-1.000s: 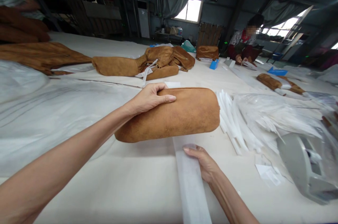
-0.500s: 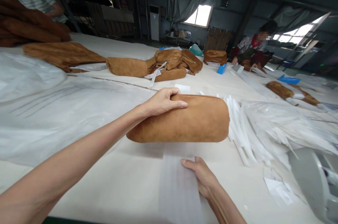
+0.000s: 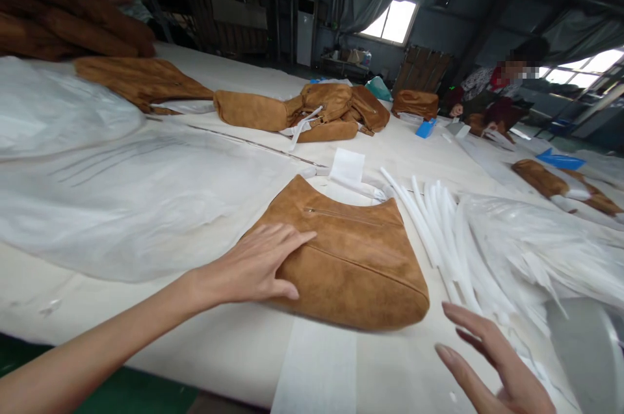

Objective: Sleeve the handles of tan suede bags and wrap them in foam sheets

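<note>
A tan suede bag [image 3: 351,258] lies flat on the white table [image 3: 234,349], zipper side up, over a long white paper strip [image 3: 319,368]. My left hand [image 3: 258,264] rests flat on the bag's left part with fingers stretched out. My right hand [image 3: 492,359] hovers open to the right of the bag, fingers apart and holding nothing. A small white sheet [image 3: 347,165] shows just beyond the bag's top edge.
White paper rolls and clear plastic bags [image 3: 487,238] lie to the right. More tan bags [image 3: 312,112] are heaped farther back, with a brown stack [image 3: 63,24] at far left. Large plastic sheets [image 3: 97,173] cover the left. A seated person [image 3: 492,92] works at the far right.
My left hand laid the folded bag down flat and opened on it. My right hand let go of the paper strip and moved right, open.
</note>
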`<action>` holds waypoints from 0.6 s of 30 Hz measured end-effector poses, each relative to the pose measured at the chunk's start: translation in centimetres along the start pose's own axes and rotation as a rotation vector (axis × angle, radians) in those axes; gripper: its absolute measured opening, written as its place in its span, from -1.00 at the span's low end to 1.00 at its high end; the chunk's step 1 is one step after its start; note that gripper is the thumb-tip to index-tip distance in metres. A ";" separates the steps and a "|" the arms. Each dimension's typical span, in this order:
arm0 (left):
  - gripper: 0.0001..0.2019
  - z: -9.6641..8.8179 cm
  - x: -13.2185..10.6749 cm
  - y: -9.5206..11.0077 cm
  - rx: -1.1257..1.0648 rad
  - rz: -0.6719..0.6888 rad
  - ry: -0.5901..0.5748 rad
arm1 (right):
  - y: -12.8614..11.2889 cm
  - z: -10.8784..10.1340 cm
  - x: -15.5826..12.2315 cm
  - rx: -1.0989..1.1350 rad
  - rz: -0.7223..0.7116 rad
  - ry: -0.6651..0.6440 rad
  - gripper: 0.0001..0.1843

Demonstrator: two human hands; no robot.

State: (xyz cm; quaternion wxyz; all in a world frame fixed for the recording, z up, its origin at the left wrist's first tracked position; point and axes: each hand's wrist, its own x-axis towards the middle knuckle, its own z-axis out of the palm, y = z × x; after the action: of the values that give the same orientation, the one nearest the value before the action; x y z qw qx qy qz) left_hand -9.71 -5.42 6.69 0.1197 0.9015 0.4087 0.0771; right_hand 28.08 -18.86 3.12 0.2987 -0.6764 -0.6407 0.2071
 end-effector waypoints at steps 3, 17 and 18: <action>-0.25 0.1 -0.3 0.2 0.093 -0.041 -0.007 | -2.5 2.1 4.0 -0.237 -0.324 0.070 -0.34; -0.33 0.8 2.2 2.0 0.158 0.104 -0.018 | -5.9 4.0 7.9 -0.565 -0.557 -0.128 -0.49; -0.41 1.3 2.4 2.1 0.174 0.102 -0.017 | -5.8 4.7 8.1 -0.592 -0.568 -0.102 -0.58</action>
State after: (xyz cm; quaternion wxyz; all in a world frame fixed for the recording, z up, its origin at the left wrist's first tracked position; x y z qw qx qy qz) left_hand -6.33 -5.08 6.16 0.0403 0.9287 0.3665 0.0394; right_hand 21.41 -10.21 4.40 0.1041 -0.5183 -0.8477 -0.0434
